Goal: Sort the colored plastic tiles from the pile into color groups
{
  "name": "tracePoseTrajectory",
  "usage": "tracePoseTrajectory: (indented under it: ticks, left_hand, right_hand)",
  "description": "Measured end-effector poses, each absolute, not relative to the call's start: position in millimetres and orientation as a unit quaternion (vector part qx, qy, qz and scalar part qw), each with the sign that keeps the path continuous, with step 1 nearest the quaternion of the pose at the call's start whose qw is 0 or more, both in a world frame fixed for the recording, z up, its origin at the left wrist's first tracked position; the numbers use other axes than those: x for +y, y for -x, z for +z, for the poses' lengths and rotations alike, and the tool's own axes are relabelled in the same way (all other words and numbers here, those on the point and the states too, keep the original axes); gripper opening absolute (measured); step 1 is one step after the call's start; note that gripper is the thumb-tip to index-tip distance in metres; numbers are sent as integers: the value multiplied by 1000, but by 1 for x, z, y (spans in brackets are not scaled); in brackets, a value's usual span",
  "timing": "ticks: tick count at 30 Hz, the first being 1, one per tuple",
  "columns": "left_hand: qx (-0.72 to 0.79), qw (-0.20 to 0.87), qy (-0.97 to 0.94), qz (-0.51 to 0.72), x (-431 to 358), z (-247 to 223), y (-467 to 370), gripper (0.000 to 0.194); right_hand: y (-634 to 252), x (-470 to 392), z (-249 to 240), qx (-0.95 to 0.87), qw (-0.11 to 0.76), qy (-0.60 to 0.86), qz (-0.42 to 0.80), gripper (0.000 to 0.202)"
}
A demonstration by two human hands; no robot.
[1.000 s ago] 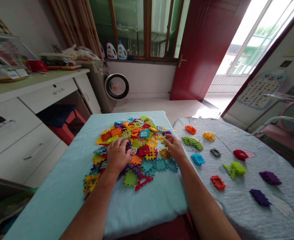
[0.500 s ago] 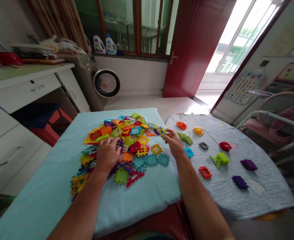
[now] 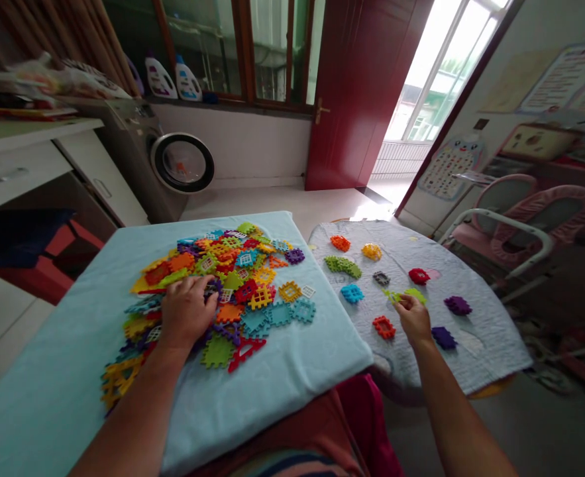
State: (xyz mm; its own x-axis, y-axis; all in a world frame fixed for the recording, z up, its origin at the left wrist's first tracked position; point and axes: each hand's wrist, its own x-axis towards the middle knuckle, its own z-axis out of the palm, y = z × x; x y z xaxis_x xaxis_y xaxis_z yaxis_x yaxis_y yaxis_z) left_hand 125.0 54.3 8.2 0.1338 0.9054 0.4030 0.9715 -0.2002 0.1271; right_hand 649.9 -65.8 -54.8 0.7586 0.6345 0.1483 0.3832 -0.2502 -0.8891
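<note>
A mixed heap of flat, notched plastic building pieces (image 3: 217, 354) lies on the blue cloth. My left hand (image 3: 187, 310) rests on the heap's left part, fingers bent, with a purple building piece (image 3: 216, 286) between thumb and fingers. Over the round table at the right, my right hand (image 3: 413, 318) pinches a light-green building piece (image 3: 390, 296) by its edge. Just behind its fingers lies a light-green pile (image 3: 416, 295), partly covered by the hand. Whether the held piece touches that pile I cannot tell.
On the round table lie orange (image 3: 340, 243), yellow (image 3: 372, 252), blue (image 3: 352, 294), grey (image 3: 381, 278), red (image 3: 418, 276) and purple pieces (image 3: 458, 305), plus a green row (image 3: 342, 266). Beyond are a washing machine with its door (image 3: 183, 163) ajar and a red door (image 3: 356, 99). A pink chair (image 3: 501, 205) stands right.
My right hand has moved right, from the heap's edge to over the round table, carrying the light-green piece. My left hand stays on the heap. The view has turned right.
</note>
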Motion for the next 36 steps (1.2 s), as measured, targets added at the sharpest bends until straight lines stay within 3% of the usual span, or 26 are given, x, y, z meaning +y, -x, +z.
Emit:
tracePoseTrajectory:
  ticks: [4,11,22,29,32,36]
  left_hand:
    - [-628,82,747,-202,55,7,-125,43]
    - [-628,85,746,-203,53,9,-126,43]
    - [-627,80,748,-204,54,8,-126,42]
    - [-643,84,735,-200,48,15,-133,42]
    - [-642,79,741,-178,43,19,-137,46]
    - [-642,67,745,-165,39,22,-139,50]
  right_hand:
    - [-671,-78,-82,-335,431,837,47,43]
    - [-686,-75,-98,-346,364,864,-20,32]
    - [-693,-81,-105,-363,324,871,-71,45]
    - [-680,-73,-88,-373,338,855,-125,48]
    - [-646,-50,-58,-422,395,802,-147,39]
    - [-563,-13,-3,-531,458,710,-66,26]
